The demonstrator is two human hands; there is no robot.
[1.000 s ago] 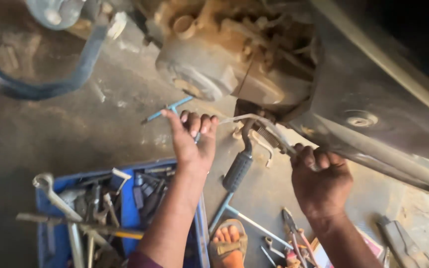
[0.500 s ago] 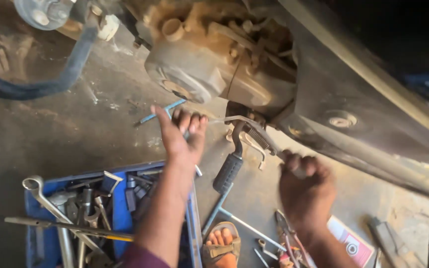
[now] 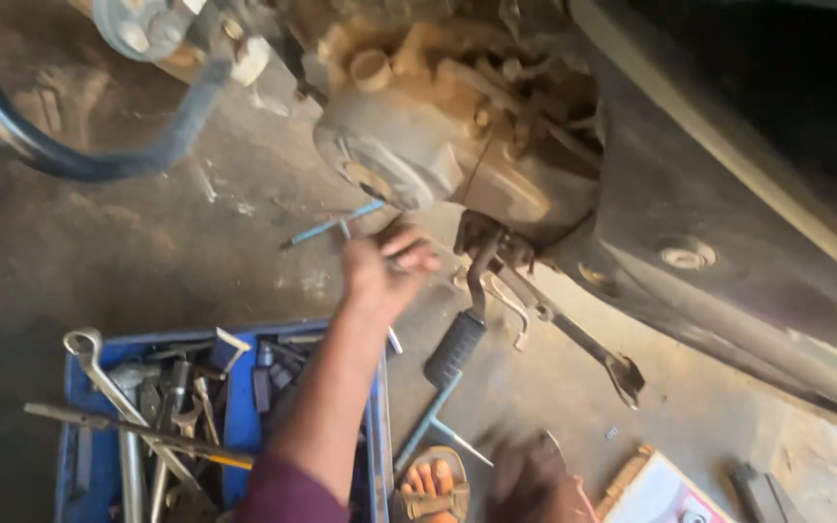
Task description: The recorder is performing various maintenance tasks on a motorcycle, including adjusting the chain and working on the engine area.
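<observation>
under a dusty engine [image 3: 418, 145], left hand [image 3: 385, 271] closes loosely around a blue t-wrench [image 3: 333, 227].
right hand [image 3: 530, 479], blurred low down, grip unclear; a white box [image 3: 656, 494] lies bottom right, a spanner [image 3: 583, 339] hangs untouched.

Wrench [image 3: 583, 339] is let go by right hand [image 3: 525, 475], now lowered & blurred; left hand [image 3: 385, 266] is closed.

Single head-worn view, looking steeply down, close over greasy engine [image 3: 418, 145], concrete floor [image 3: 147, 242], blue tool tray [image 3: 234, 407]
</observation>
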